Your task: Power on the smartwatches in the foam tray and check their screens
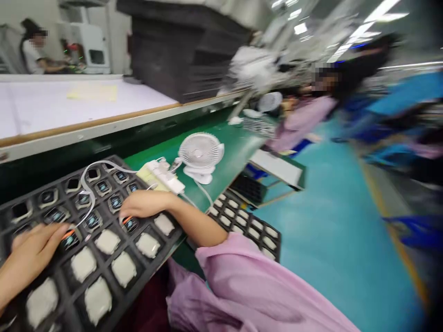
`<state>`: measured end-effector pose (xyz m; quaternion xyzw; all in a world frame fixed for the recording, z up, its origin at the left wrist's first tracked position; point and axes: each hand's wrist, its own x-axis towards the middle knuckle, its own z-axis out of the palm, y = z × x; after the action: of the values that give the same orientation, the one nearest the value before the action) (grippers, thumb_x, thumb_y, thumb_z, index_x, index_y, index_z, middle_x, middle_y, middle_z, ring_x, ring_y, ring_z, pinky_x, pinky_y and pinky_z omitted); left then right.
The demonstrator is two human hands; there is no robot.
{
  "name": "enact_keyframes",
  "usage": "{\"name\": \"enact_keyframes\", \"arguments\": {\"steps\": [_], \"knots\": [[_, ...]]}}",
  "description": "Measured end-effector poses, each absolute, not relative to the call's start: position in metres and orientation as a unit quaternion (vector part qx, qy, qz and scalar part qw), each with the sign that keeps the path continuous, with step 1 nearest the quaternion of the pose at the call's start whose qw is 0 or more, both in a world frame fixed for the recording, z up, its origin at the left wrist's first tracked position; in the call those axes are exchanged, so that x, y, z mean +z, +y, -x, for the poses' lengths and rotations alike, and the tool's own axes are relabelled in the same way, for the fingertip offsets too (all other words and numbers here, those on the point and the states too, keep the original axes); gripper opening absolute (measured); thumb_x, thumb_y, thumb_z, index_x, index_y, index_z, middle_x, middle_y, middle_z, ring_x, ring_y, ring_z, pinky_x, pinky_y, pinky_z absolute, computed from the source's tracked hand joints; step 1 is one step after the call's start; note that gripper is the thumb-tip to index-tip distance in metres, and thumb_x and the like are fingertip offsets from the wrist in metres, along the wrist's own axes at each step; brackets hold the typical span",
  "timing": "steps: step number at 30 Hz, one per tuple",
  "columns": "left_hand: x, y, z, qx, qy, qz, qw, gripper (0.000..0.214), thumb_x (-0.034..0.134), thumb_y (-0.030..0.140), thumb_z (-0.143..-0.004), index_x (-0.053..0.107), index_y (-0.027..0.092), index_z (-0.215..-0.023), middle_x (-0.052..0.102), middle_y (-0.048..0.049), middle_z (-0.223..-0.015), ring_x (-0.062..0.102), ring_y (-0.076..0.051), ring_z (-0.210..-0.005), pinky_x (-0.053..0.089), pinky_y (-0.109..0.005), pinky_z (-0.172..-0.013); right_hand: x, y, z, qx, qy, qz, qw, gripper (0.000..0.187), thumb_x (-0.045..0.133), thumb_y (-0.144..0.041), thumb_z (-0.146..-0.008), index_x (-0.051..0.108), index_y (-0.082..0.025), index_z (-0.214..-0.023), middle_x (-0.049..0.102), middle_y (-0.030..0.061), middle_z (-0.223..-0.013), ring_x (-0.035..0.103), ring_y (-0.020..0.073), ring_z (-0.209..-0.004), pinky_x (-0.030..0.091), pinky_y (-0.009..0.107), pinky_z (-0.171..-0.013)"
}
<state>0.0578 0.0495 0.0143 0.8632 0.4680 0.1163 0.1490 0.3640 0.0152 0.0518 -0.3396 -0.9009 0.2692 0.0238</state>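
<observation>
A black foam tray [65,281] with square pockets lies tilted across the bench in front of me. Its far pockets hold smartwatches without straps, several with lit screens; the near ones hold pale, squarish pieces [98,300]. At the left, my left hand [36,253] is closed at the edge of a lit smartwatch [71,240]. My right hand [147,204] reaches across the tray, bent fingers closed at another lit smartwatch [130,224]. An orange strip shows beside each of these two watches. Some fingertips are hidden. A white cable [90,186] runs over the tray between my hands.
Behind the tray are a white power strip [162,175] and a small white fan [200,154] on the green bench. A second tray of pale pieces [249,226] sits at lower right. A raised shelf edge [114,121] crosses behind. A co-worker's pink sleeve [301,122] appears farther along.
</observation>
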Motion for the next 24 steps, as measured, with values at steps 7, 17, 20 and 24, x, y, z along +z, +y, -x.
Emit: {"name": "enact_keyframes", "arguments": {"steps": [7, 17, 20, 24], "knots": [[0.022, 0.031, -0.059, 0.068, 0.516, -0.827, 0.212, 0.057, 0.022, 0.060, -0.093, 0.064, 0.024, -0.078, 0.070, -0.0061, -0.088, 0.057, -0.028, -0.092, 0.036, -0.045, -0.095, 0.036, 0.008, -0.373, 0.330, -0.871, 0.350, 0.103, 0.038, 0.039, -0.028, -0.106, 0.070, -0.013, -0.090, 0.071, 0.0082, -0.090, 0.065, 0.0186, -0.083, 0.048, 0.029, -0.081], [0.027, 0.028, -0.063, 0.048, 0.515, -0.826, 0.225, 0.050, 0.027, 0.052, -0.095, 0.066, 0.022, -0.084, 0.071, -0.0070, -0.090, 0.053, -0.028, -0.091, 0.034, -0.048, -0.093, 0.028, 0.006, -0.372, 0.335, -0.855, 0.369, 0.147, 0.027, 0.048, -0.027, -0.101, 0.072, -0.015, -0.096, 0.073, 0.0088, -0.097, 0.068, 0.0199, -0.088, 0.052, 0.033, -0.082], [0.028, 0.026, -0.066, 0.086, 0.527, -0.810, 0.241, 0.044, 0.035, 0.051, -0.092, 0.068, 0.023, -0.087, 0.073, -0.0057, -0.091, 0.057, -0.027, -0.090, 0.037, -0.047, -0.093, 0.023, 0.004, -0.372, 0.275, -0.837, 0.420, 0.219, 0.019, 0.053, -0.021, -0.097, 0.072, -0.017, -0.098, 0.074, 0.0079, -0.097, 0.068, 0.0209, -0.091, 0.053, 0.035, -0.085], [0.027, 0.023, -0.068, 0.214, 0.566, -0.750, 0.267, 0.032, 0.053, 0.049, -0.087, 0.070, 0.022, -0.089, 0.072, -0.0026, -0.086, 0.060, -0.021, -0.077, 0.045, -0.035, -0.080, 0.020, -0.005, -0.360, 0.219, -0.860, 0.371, 0.271, 0.022, 0.049, -0.017, -0.100, 0.071, -0.016, -0.104, 0.072, 0.0093, -0.100, 0.066, 0.0203, -0.095, 0.052, 0.036, -0.086]]}}
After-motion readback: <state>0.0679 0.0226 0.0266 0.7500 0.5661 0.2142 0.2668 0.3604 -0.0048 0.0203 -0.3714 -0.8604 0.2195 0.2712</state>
